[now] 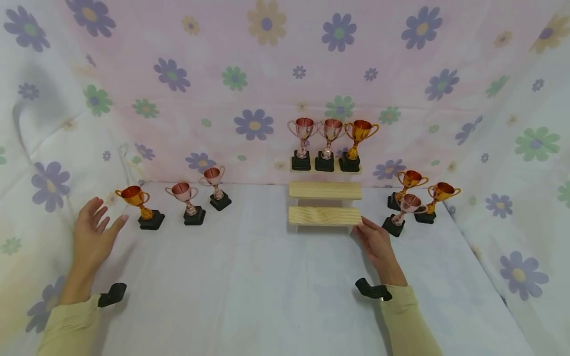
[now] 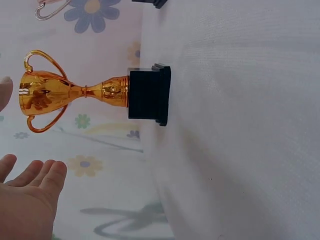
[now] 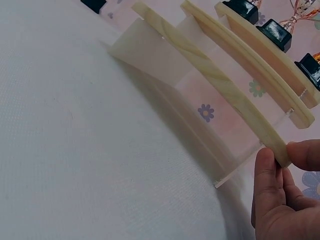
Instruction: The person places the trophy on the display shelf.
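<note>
My right hand (image 1: pixel 376 243) pinches the right end of the lowest wooden step (image 1: pixel 324 216) of a tiered display stand. In the right wrist view the thumb (image 3: pixel 306 154) lies on top of that step and the fingers come from below. Two rose-gold trophies (image 1: pixel 304 132) and one gold trophy (image 1: pixel 359 132) stand in a row on the top step; the lower two steps are bare. At the left, my left hand (image 1: pixel 94 237) is spread beside a gold trophy cup (image 2: pixel 47 94) on a black base, apart from it.
Two rose-gold trophies (image 1: pixel 190 210) stand right of the left gold one. Beyond my right hand are two gold trophies (image 1: pixel 441 192) and a rose-gold trophy (image 1: pixel 407 205), close together. Flowered cloth (image 1: pixel 213 49) walls in the back and sides of the white table (image 1: pixel 249 291).
</note>
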Available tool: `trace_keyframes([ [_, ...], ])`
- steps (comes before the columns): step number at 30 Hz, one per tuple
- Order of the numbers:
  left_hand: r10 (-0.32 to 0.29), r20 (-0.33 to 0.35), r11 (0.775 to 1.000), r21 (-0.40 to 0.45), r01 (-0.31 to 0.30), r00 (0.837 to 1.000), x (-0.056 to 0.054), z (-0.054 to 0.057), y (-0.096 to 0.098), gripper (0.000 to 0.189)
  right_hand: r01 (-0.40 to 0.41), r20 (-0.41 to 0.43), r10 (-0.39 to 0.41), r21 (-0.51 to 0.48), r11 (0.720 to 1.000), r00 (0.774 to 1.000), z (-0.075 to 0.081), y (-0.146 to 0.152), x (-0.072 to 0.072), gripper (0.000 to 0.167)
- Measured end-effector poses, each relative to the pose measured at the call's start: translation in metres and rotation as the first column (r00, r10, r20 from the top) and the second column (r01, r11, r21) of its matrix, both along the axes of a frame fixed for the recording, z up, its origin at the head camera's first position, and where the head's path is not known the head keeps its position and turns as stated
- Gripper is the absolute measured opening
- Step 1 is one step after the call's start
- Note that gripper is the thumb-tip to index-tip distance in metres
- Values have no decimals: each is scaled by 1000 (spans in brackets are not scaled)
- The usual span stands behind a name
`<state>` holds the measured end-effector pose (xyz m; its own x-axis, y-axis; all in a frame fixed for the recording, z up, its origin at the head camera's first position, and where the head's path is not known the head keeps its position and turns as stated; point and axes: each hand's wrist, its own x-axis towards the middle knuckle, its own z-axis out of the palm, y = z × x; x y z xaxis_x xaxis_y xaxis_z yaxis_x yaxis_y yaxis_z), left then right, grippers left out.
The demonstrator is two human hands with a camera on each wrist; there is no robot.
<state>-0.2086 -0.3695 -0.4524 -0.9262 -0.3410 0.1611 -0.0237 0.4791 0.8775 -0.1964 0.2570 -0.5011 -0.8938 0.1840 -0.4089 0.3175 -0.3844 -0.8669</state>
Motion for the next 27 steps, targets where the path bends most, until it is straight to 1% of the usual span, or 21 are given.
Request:
trace_keyframes([
  [6,33,-18,998,63,-31,999,-12,-2,4,79,1,-13,-1,13,1000,1000,-1,1,1,53],
  [9,38,-27,991,132,-34,999,-16,-2,6,77,2,-14,-2,11,1000,1000,-1,1,1,53],
  [12,43,-48,974,225,-31,998,-20,-2,8,76,0,-14,0,14,1000,1000,-2,0,1,53],
  [15,58,-79,946,323,-29,995,-23,-2,11,77,1,-17,0,11,1000,1000,-3,0,1,53],
  [17,71,-77,939,342,-40,995,-25,-1,13,78,1,-17,-1,12,1000,1000,-3,0,1,53],
  [18,74,-73,940,339,-45,995,-26,-1,13,78,0,-18,0,12,1000,1000,-3,0,1,53],
  [20,70,-66,933,358,-41,995,-28,0,14,80,6,-16,-6,8,1000,1000,-3,0,1,53],
  [22,46,-48,944,328,-28,998,-31,0,14,81,2,-17,-1,12,1000,1000,-2,0,0,53],
  [23,33,-48,945,326,-15,998,-32,0,13,83,-1,-17,1,14,1000,1000,-2,0,0,53],
  [24,21,-48,945,327,-4,999,-34,0,13,84,-2,-17,2,11,1000,1000,-2,0,0,53],
  [27,3,-57,935,355,18,998,-38,0,13,85,0,-17,0,-1,1000,1000,-1,0,-1,53],
])
